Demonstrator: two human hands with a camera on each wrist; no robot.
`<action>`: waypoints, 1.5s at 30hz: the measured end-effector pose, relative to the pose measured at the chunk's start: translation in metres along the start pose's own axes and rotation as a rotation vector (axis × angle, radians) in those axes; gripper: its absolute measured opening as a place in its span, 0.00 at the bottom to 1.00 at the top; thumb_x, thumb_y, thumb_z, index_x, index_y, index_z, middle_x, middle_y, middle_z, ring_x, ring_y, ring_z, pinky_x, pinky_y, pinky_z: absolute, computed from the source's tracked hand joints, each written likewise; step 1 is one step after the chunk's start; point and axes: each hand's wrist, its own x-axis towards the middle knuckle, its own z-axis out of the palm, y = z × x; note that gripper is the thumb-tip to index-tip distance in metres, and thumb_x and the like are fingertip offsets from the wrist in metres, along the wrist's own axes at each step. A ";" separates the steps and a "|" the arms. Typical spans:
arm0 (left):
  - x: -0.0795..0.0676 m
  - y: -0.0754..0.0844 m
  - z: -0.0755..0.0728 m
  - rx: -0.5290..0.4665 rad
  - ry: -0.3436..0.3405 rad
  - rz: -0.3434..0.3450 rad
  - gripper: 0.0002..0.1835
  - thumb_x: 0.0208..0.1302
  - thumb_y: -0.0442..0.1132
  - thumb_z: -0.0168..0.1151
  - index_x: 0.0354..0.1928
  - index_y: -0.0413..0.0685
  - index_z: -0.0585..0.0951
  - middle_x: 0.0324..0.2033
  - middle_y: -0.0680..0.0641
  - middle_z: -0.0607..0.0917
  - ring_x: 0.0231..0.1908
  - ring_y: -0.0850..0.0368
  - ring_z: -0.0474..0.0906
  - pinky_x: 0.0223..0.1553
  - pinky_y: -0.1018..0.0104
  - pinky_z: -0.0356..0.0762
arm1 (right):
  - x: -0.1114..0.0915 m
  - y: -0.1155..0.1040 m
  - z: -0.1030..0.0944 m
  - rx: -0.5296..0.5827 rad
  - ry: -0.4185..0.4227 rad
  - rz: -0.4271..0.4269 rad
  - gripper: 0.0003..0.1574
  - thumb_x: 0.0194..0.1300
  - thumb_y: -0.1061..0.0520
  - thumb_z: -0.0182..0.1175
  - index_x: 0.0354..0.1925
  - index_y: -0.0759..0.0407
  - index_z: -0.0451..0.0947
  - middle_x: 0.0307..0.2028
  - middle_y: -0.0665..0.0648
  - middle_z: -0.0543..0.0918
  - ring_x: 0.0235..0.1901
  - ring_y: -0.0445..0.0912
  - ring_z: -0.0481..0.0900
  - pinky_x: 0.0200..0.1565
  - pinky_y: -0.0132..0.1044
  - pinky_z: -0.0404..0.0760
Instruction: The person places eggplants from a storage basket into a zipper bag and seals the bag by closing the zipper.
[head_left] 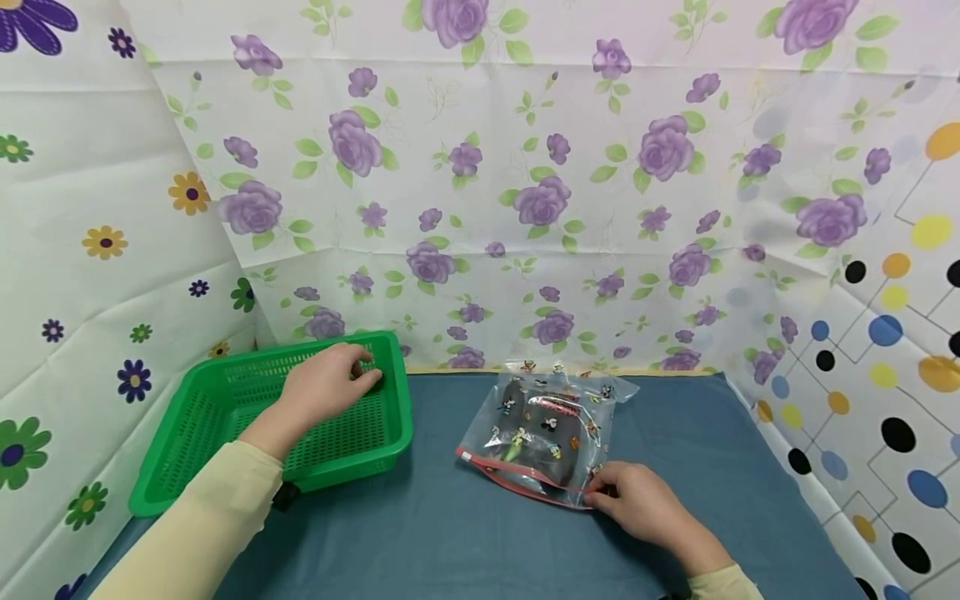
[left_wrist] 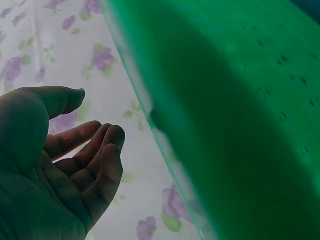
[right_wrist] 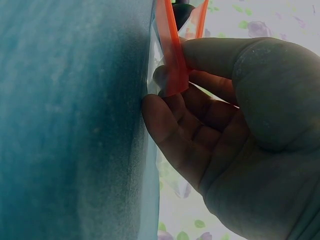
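My left hand (head_left: 326, 387) is over the green plastic basket (head_left: 401, 400), its fingers loosely bent. In the left wrist view nothing shows between the left thumb and fingertips, and the green basket wall (left_wrist: 210, 120) fills the right side. A dark spot shows just beyond those fingertips in the head view. My right hand (head_left: 637, 500) pinches the near right corner of a clear zip bag (head_left: 472, 429) with cartoon prints and a red zip edge. Dark grey contents (head_left: 551, 429) lie inside the bag. Seen from the right wrist, thumb and fingers grip the end of the red strip (right_wrist: 175, 65).
A blue cloth (head_left: 420, 525) covers the table. Flower-printed sheets (head_left: 480, 208) hang behind and at the left, and a dotted sheet (head_left: 885, 400) stands at the right. Under the left forearm, a small black object (head_left: 286, 496) shows by the basket's near side.
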 end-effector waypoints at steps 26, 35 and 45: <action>0.005 -0.027 -0.021 0.055 -0.156 -0.040 0.28 0.73 0.54 0.61 0.65 0.42 0.77 0.54 0.38 0.84 0.50 0.43 0.82 0.40 0.46 0.81 | -0.001 0.001 0.001 0.028 -0.013 0.003 0.06 0.66 0.48 0.70 0.31 0.34 0.86 0.28 0.35 0.79 0.26 0.31 0.75 0.29 0.34 0.75; 0.018 -0.039 -0.023 0.058 -0.235 0.045 0.27 0.73 0.52 0.62 0.64 0.40 0.78 0.54 0.37 0.84 0.52 0.41 0.82 0.46 0.43 0.80 | -0.003 0.004 0.001 0.025 0.009 -0.020 0.06 0.66 0.48 0.71 0.31 0.35 0.86 0.28 0.34 0.79 0.27 0.30 0.75 0.30 0.33 0.75; 0.035 -0.054 -0.012 0.127 -0.303 0.068 0.25 0.73 0.48 0.61 0.63 0.39 0.78 0.57 0.38 0.83 0.51 0.42 0.83 0.47 0.42 0.80 | -0.001 0.001 0.000 0.018 0.002 0.002 0.06 0.65 0.48 0.71 0.31 0.35 0.86 0.27 0.35 0.78 0.25 0.31 0.74 0.28 0.34 0.74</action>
